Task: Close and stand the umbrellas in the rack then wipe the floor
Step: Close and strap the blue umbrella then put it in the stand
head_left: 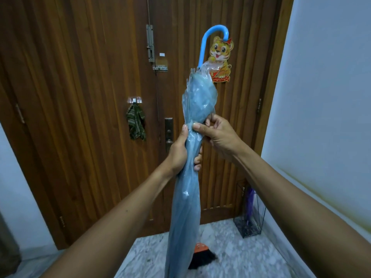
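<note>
Head view: a folded blue umbrella [197, 105] of translucent plastic is held upright in the middle of the scene, its curved light-blue handle [208, 37] at the top and its lower end running out of the bottom edge. The left hand [178, 151] grips the gathered canopy about halfway along, fingers [197, 159] curled round it from behind and thumb lying up the near side. The right hand [218, 135] is just above and touching it, thumb and fingertips pinching a fold of the plastic at the canopy's right side. Above the two hands the canopy bulges loosely; below them it is drawn in tight.

Behind is a dark wooden door [90, 97] with a tiger sticker [220, 57] right of the handle and a striped green cloth [136, 123] hanging from a hook [135, 100] on the left. On the marble floor [241, 257], at the far right against the wall and door, stands a black wire rack [261, 215] with a closed purple umbrella [250, 203] upright in it. A brush [202, 255] with an orange head and black bristles lies on the floor, partly hidden behind the blue umbrella.
</note>
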Demonstrator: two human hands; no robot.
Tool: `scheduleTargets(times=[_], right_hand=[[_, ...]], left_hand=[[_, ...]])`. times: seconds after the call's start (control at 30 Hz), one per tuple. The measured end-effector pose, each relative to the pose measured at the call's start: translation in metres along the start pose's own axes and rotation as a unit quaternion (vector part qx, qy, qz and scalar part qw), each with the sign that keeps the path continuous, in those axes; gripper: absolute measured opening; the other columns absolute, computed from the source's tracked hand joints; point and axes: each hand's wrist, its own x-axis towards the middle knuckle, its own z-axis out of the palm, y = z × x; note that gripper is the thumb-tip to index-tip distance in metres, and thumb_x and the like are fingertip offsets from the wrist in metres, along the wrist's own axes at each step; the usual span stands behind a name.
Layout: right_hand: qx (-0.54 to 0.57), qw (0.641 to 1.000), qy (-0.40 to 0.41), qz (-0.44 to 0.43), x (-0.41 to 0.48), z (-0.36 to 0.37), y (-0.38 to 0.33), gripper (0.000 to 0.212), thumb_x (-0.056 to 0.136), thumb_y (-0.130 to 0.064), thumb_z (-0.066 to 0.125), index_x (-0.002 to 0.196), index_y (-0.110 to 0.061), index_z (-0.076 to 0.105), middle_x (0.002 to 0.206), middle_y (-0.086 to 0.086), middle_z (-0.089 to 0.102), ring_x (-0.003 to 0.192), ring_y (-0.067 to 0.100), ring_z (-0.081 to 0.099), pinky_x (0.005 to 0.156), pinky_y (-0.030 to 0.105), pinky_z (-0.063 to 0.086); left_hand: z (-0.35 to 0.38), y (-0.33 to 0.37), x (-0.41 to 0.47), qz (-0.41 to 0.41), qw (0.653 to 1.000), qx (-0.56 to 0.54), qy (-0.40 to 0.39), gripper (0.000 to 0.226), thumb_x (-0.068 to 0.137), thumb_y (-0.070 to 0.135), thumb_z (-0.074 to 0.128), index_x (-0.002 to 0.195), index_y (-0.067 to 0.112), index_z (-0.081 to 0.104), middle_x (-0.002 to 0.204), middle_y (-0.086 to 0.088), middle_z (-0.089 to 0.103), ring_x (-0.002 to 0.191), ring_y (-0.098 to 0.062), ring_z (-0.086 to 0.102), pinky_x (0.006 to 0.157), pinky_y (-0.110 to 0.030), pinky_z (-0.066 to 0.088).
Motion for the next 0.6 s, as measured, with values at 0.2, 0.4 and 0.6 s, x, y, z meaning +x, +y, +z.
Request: scheduleTargets(times=[0.2,0.4,0.6], right_hand=[[-0.046,0.997,0.005,0.056,-0.006,0.0,0.003,0.035,0.087,-0.016,0.074,0.114,-0.007,0.052,0.103,0.004,0.074,0.1,0.02,0.071,0.087,0.036,0.058],[-0.052,0.996,0.03,0.068,-0.008,0.0,0.008,0.033,0.089,-0.011,0.073,0.117,-0.005,0.055,0.107,0.003,0.071,0.096,0.017,0.071,0.081,0.031,0.057],[-0.101,0.991,0.079,0.025,-0.007,-0.007,0.016,0.029,0.087,-0.001,0.073,0.087,-0.014,0.047,0.087,-0.003,0.071,0.085,0.013,0.072,0.077,0.026,0.058]], left_hand=[[-0.02,-0.008,0.01,-0.013,0.998,-0.003,-0.057,0.079,0.1,0.066,0.018,0.081,0.0,0.057,0.055,-0.013,0.05,0.044,-0.024,0.051,0.044,-0.03,0.047],[-0.031,-0.016,0.017,-0.044,0.992,-0.033,-0.111,0.08,0.098,0.068,0.02,0.084,-0.002,0.057,0.061,-0.016,0.054,0.048,-0.025,0.056,0.049,-0.032,0.052],[-0.027,-0.031,0.032,-0.052,0.993,-0.034,-0.105,0.082,0.097,0.07,0.023,0.09,-0.004,0.058,0.062,-0.015,0.058,0.051,-0.025,0.058,0.05,-0.034,0.054]])
